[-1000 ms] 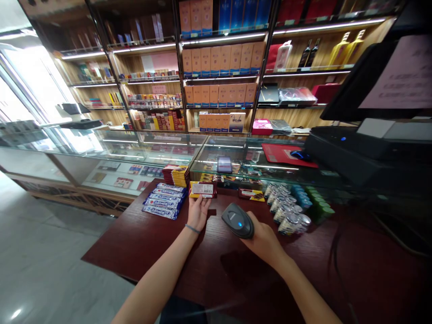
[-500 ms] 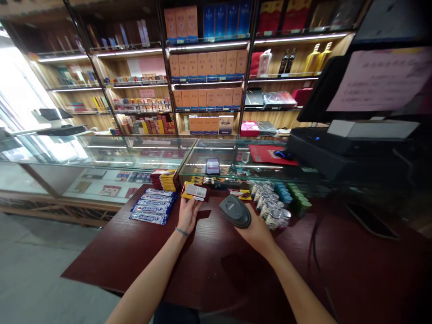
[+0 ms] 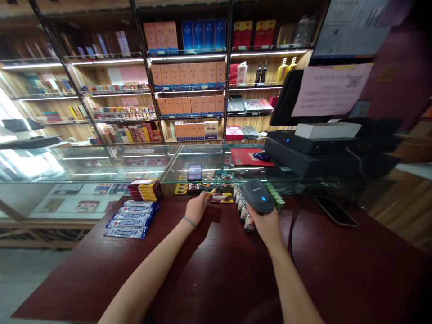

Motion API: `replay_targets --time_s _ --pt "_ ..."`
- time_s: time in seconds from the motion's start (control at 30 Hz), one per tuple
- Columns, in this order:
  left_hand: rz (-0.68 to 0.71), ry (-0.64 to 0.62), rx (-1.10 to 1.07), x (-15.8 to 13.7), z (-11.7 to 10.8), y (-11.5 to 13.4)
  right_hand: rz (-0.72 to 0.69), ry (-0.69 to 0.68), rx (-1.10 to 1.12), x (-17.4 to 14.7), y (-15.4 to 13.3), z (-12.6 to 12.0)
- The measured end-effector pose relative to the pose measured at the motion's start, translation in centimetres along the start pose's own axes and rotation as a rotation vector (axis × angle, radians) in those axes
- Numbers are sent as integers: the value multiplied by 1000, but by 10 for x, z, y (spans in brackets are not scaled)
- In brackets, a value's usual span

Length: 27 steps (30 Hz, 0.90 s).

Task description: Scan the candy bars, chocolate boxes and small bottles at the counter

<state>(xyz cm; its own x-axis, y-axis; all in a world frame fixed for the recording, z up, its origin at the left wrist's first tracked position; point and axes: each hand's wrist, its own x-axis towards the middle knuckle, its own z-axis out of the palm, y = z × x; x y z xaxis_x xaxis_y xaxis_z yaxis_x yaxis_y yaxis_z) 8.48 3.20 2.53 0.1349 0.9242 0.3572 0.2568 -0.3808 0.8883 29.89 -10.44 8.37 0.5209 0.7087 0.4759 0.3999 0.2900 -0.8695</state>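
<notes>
bar (image 3: 211, 192), one, centre of frame, pinched in left hand (image 3: 197, 208), now edge-on near flat bar (image 3: 222, 198); scanner (image 3: 258, 196), gripped by right hand (image 3: 269, 226), swung rightward, so label reading seems paused.

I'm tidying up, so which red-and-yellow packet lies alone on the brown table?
The single packet between the left hand and the cans, unlike those in the stack or the one held.
</notes>
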Motion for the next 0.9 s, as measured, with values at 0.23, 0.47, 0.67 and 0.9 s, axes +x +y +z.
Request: replay_targets --time_s 0.23,0.47,0.67,0.9 --pt "223 -164 -29 11 49 -4 24 76 58 5 3 -9" --pt "304 -171 -55 21 71 -11 24 83 39 5 0 -13" --pt "-59 -180 -458 23 78 -19 32 59 49 4 -2 -13" --pt "9 -162 -451 18 57 -6 13 36 24 0 -3 -7"
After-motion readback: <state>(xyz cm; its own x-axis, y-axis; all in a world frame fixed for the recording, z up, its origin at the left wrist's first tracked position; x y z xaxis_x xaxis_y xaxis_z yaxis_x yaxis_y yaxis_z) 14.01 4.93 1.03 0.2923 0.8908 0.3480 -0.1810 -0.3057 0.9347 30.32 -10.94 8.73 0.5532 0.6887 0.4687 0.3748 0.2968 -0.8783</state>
